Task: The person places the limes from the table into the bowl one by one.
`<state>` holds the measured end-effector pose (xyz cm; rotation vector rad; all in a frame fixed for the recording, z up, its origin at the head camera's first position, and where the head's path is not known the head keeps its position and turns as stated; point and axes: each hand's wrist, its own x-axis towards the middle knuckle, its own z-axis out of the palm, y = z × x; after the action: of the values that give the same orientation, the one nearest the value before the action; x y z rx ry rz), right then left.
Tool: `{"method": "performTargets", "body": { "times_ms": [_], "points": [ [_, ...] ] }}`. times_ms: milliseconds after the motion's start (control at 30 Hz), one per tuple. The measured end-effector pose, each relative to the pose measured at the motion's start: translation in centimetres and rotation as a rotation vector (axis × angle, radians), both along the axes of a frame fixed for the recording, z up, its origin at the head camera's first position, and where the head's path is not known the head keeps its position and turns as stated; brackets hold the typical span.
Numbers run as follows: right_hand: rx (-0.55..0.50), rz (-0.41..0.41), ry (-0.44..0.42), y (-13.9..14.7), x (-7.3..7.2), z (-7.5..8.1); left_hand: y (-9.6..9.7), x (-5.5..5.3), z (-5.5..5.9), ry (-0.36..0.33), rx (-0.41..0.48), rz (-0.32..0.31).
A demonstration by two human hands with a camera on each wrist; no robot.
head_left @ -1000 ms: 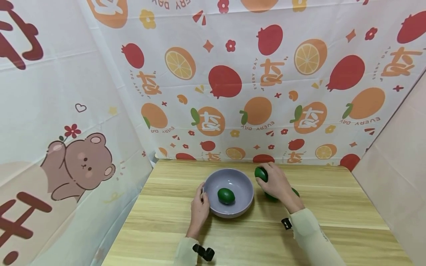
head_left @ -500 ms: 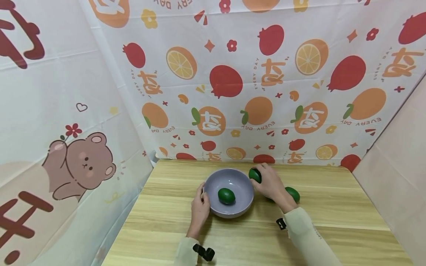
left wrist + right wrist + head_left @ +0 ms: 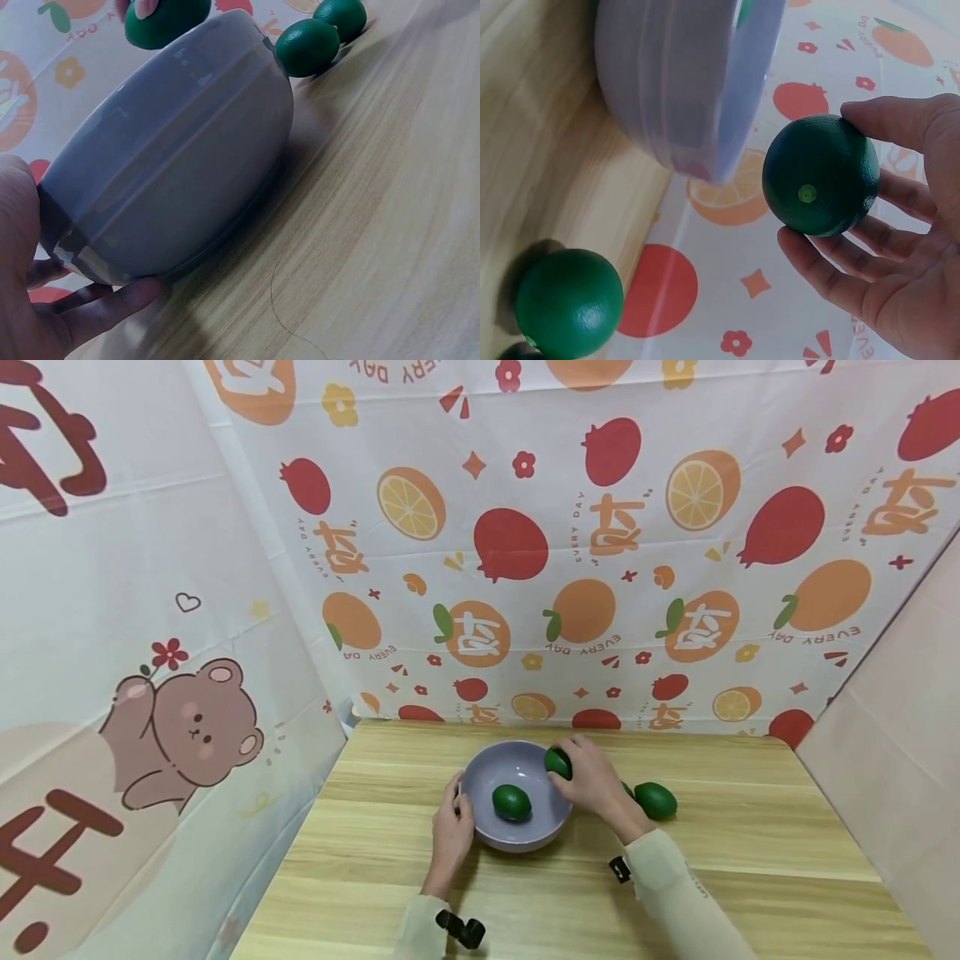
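Note:
A grey-purple bowl (image 3: 517,837) stands upright on the table, and one green lime (image 3: 512,802) lies inside it. My left hand (image 3: 452,827) holds the bowl's left side; in the left wrist view its fingers (image 3: 112,307) spread low along the wall. A second lime (image 3: 821,176) is pinched between the thumb and fingertips of my right hand (image 3: 592,777), raised over the bowl's right rim. Two more limes rest on the table right of the bowl: one shows whole (image 3: 656,801), the other (image 3: 307,47) is mostly hidden behind my right hand in the head view.
The wood-grain table (image 3: 525,910) ends at a fruit-printed cloth (image 3: 450,552) behind it. More cloth hangs at the left, with a printed bear (image 3: 197,735), and at the right. Each wrist wears a small black device (image 3: 460,930).
My right hand has carried its lime leftward, from above the table to the bowl's right rim, uncovering a lime on the table. My left hand and the bowl stay put.

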<state>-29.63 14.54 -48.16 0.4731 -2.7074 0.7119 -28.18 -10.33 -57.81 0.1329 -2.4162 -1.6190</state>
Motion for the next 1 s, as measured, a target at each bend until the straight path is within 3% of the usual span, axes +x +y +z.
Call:
{"method": "performTargets", "body": {
  "times_ms": [400,767,1000],
  "points": [
    [0.011,0.014,-0.053,-1.2,0.1,-0.8,0.0,0.1,0.0,-0.002,0.022,-0.007],
    [0.019,0.005,-0.089,-2.2,0.1,-1.5,0.0,0.2,0.0,0.036,0.006,0.014],
    [0.003,0.005,-0.132,-2.6,0.2,-2.0,0.0,0.3,0.1,-0.006,0.021,-0.002]
  ]
}}
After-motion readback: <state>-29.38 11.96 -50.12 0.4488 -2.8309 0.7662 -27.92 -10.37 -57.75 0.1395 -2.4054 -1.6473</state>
